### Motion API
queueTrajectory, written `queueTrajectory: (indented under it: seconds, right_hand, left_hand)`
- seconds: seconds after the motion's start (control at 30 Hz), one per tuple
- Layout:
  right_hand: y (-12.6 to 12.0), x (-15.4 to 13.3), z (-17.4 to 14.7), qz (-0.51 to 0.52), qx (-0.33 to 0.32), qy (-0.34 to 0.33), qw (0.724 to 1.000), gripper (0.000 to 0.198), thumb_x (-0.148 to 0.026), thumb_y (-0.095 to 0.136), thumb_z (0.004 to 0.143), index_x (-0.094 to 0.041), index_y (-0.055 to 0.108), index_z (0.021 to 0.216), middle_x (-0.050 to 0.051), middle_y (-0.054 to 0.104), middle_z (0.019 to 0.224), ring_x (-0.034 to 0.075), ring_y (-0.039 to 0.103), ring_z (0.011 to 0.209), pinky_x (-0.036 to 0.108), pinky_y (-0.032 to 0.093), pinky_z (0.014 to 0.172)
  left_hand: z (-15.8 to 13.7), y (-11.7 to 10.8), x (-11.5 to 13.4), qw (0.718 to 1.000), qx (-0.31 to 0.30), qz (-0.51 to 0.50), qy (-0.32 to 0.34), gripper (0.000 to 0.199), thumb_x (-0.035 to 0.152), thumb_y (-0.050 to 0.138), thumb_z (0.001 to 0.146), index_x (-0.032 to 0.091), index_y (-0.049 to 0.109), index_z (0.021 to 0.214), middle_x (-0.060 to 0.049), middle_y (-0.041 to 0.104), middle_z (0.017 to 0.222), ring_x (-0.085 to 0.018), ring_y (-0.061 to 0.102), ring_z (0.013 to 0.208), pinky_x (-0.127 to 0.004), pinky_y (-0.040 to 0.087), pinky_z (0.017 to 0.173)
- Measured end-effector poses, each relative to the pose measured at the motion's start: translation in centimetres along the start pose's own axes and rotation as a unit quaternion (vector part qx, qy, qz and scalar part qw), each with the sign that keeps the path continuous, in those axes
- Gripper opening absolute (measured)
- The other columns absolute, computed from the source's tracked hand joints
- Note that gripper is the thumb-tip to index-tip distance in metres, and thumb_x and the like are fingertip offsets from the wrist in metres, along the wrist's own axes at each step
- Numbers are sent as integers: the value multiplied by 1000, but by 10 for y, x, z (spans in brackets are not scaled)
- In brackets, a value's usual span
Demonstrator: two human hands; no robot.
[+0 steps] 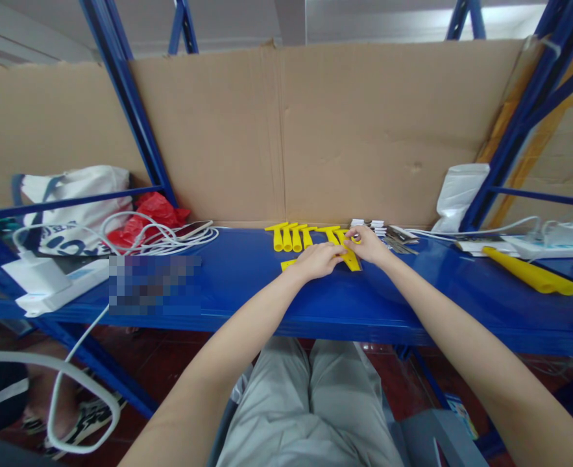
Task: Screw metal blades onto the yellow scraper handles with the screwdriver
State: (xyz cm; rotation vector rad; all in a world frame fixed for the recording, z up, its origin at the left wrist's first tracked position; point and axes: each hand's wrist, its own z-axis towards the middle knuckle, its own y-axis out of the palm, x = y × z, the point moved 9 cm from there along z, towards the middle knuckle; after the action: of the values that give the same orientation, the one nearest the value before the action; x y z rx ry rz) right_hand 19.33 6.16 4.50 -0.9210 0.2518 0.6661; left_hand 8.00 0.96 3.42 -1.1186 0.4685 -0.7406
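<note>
At the middle of the blue table, my left hand [319, 259] lies closed over a yellow T-shaped scraper [350, 261], its fingertips pressed on it. A thin dark edge shows along the scraper's right side. My right hand [366, 245] is pinched just above that scraper; whatever sits between its fingertips is too small to make out. Another yellow end [287, 265] pokes out left of my left hand, mostly hidden by it. Behind my hands stands a row of several yellow scrapers [287, 239] with hollow round handles toward me. Flat metal blades [403, 239] lie right of my right hand.
Small white-topped pieces [377, 227] lie by the cardboard wall [354, 130]. To the right are a yellow rolled piece [534, 272] and a white power strip [559, 246]. Coiled white cable [169, 237], a red bag [152, 211] and a cloth bag [82, 207] fill the left.
</note>
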Motion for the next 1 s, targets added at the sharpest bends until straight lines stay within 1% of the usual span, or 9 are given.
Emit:
queueTrajectory:
  seconds: [0.1,0.2,0.33,0.4,0.47,0.6,0.7,0.8,1.0]
  right_hand:
    - [-3,6,1,-4,28,10,1000,12,-20,61,69,-18,60,81,8,62,93,21,58,86,39,47,82]
    - [-4,14,0,20,44,37,998,16,-24,60,72,-17,60,86,8,62,91,19,58,82,36,49,75]
    - [2,15,-4,56,3,72,996,21,-26,62,74,-16,61,92,5,63,83,15,58,72,29,48,67]
    - [4,13,-7,64,-29,98,993,19,-26,62,74,-15,62,89,4,63,79,13,57,68,26,47,65]
    - [7,10,-10,78,-70,122,987,14,-27,60,76,-14,63,81,3,63,73,12,54,62,24,44,61]
    - [11,2,-16,139,-124,141,972,21,-29,55,78,-15,60,64,-1,55,56,9,47,50,22,39,52]
    - [10,2,-17,173,-125,148,966,23,-32,57,76,-16,57,60,-3,49,49,8,42,46,22,35,48]
    - [9,2,-16,183,-113,138,967,27,-39,60,72,-16,56,59,-4,46,47,8,40,45,22,32,46]
    - [13,2,-17,184,-116,135,967,33,-47,61,69,-16,55,59,-3,49,49,9,41,47,22,31,46]
  left_hand:
    - [1,0,0,1000,4,-5,1,31,30,44,92,23,61,117,-6,65,112,-21,61,104,-33,49,86]
    - [2,0,-3,1000,14,-12,-3,30,28,44,91,23,60,116,-5,65,114,-20,60,106,-33,48,88]
    - [4,0,-13,999,26,-15,-24,26,28,44,91,22,59,112,-5,65,113,-21,60,106,-33,48,88]
    - [5,1,-17,999,27,-11,-35,24,28,44,91,22,59,109,-6,66,112,-22,60,106,-34,48,87]
    - [4,1,-18,999,28,-9,-42,25,28,44,91,21,58,110,-6,65,113,-22,60,107,-35,48,88]
    - [3,0,-19,998,39,-19,-49,35,28,44,91,21,49,125,-7,58,128,-21,55,117,-35,44,95]
    - [3,1,-20,997,36,-20,-60,42,30,43,92,20,41,133,-9,53,135,-21,51,122,-35,43,98]
    - [3,3,-20,998,21,-4,-65,46,32,39,93,21,37,137,-9,51,137,-22,51,122,-36,43,97]
    - [1,7,-18,995,-21,54,-80,55,36,36,94,21,23,146,-12,58,128,-26,59,110,-39,47,89]
